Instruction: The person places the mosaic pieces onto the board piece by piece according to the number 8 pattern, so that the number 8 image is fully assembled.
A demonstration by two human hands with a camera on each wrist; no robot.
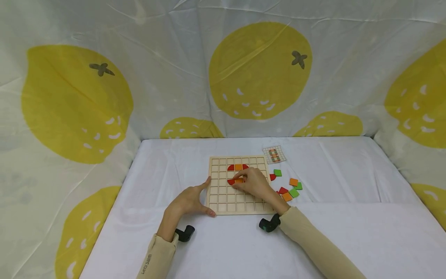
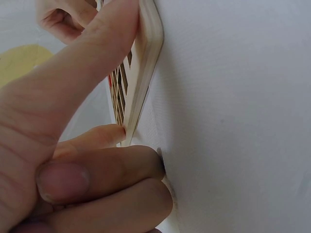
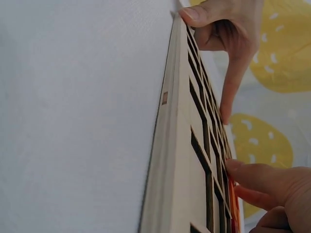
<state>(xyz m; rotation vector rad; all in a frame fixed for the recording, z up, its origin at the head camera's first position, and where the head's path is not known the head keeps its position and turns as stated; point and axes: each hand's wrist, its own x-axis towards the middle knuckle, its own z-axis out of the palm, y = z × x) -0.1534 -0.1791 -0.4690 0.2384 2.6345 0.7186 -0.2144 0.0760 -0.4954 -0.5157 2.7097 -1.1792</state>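
Note:
A square wooden grid board point(image 1: 223, 197) lies on the white cloth. My left hand point(image 1: 188, 200) spans its front left corner, thumb on the front edge and index finger against the left edge. In the left wrist view the other fingers point(image 2: 112, 170) of that hand curl beside the board. Over the middle of the grid, my right hand point(image 1: 256, 184) pinches an orange square tile point(image 1: 239, 180) between thumb and index finger. A red rounded tile point(image 1: 230, 181) sits just left of it. Further back, another orange tile point(image 1: 238, 167) lies between two red rounded tiles point(image 1: 230, 167).
Right of the board, loose green tiles point(image 1: 277, 172), orange tiles point(image 1: 294, 181) and red tiles point(image 1: 283, 190) are scattered. A pattern card point(image 1: 274, 154) with a small grid lies at the board's back right corner. A lemon-print curtain point(image 1: 261, 69) hangs behind.

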